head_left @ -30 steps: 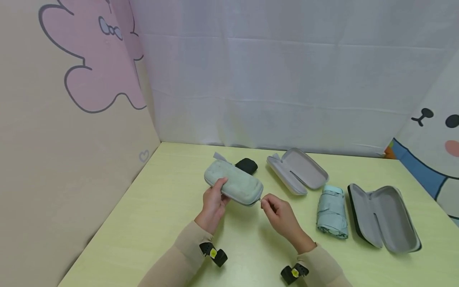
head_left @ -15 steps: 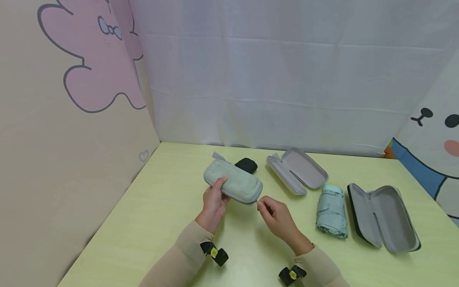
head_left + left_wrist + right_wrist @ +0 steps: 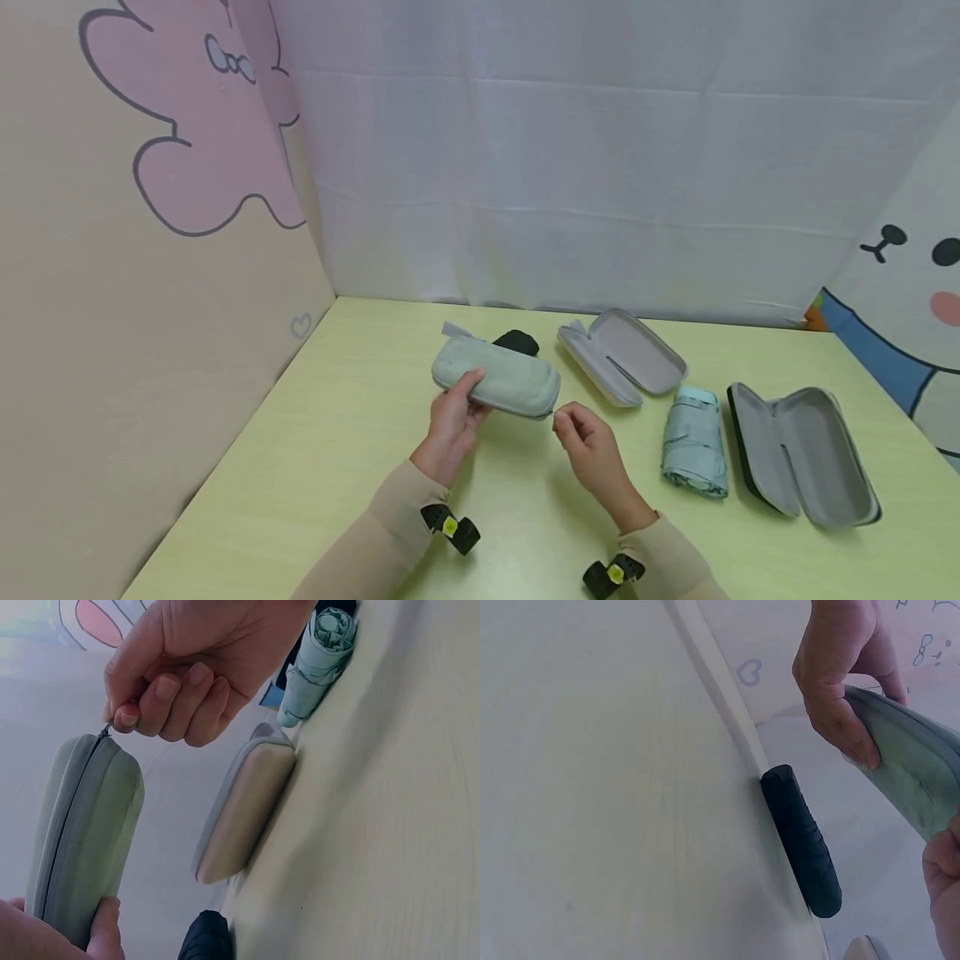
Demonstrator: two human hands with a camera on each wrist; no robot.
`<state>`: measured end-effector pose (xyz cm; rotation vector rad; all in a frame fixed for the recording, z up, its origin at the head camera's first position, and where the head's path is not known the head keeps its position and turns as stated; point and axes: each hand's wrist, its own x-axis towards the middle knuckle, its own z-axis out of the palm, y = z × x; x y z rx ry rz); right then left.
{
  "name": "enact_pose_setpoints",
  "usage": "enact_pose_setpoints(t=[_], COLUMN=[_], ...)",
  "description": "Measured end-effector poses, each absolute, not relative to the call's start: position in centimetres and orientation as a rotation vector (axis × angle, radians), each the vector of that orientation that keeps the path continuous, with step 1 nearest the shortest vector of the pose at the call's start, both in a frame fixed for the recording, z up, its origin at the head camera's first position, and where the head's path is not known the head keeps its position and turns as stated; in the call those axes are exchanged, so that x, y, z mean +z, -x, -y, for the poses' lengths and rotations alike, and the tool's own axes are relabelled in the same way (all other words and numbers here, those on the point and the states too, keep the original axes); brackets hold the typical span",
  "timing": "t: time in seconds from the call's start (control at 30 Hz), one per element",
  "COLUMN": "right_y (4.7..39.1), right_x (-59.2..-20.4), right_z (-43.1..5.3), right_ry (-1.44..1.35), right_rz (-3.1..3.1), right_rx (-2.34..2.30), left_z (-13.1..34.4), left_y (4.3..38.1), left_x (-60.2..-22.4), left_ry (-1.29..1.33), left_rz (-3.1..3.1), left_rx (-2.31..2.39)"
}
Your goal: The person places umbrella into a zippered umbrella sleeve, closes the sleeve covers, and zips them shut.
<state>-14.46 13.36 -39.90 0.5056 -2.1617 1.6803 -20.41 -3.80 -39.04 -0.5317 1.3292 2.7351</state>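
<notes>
A pale green zippered hard case (image 3: 498, 375) is held above the table in my left hand (image 3: 451, 425), thumb on top and fingers beneath. At the case's right corner, my right hand (image 3: 596, 450) pinches the small zipper pull (image 3: 106, 729). In the left wrist view the zipper line (image 3: 71, 802) runs along the case's side, and it looks closed there. A grey strap (image 3: 459, 331) sticks out at the case's far left end. Behind the case lies a rolled black folding umbrella (image 3: 517, 342), partly hidden by it in the head view.
An open grey-lined case (image 3: 637, 354) lies at the back. To the right, a rolled light-blue folding umbrella (image 3: 693, 442) lies beside another open case (image 3: 806, 458) with a dark outside. A white curtain (image 3: 562, 167) hangs behind the yellow-green table (image 3: 315, 483).
The case first shifts very slightly left, then to the right and turns more level. My right hand moves along with its corner, still pinching the zipper pull. The other things stay put.
</notes>
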Motion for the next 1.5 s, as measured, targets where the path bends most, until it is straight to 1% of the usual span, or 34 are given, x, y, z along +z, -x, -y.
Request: enact_pose_setpoints(t=[0.1,0.17,0.43,0.57,0.83,1.17,1.37,1.5], right_y=[14.2,14.4,16.4,16.8,17.5,18.4,18.2,17.8], right_x=[-38.9,-38.9,-41.0,-41.1,-40.6,-40.6,-39.7,-39.0], right_z=[-13.5,-13.7,-15.5,-16.2,-17.4,-19.1,-19.2,-18.9], right_ry=[-0.460,-0.439,-0.362,-0.334,-0.186,-0.191,-0.178,-0.190], right_rz=[2.131,2.105,1.996,1.979,1.941,1.939,2.018,2.132], right_rx=[1.778,1.822,1.912,1.908,1.928,1.905,1.837,1.674], left_z=[3.8,3.9,4.6,5.0,5.8,6.2,5.6,5.3], left_y=[20.5,20.6,20.8,20.8,20.8,20.5,20.4,20.5], left_x=[-39.0,-38.9,-38.8,-38.8,-39.1,-39.2,-39.2,-39.3], left_ry=[0.522,0.523,0.500,0.427,0.268,0.122,0.155,0.230], left_rz=[-1.341,-1.335,-1.249,-1.280,-1.323,-1.456,-1.503,-1.539], left_rx=[2.716,2.712,2.721,2.683,2.575,2.376,2.409,2.466])
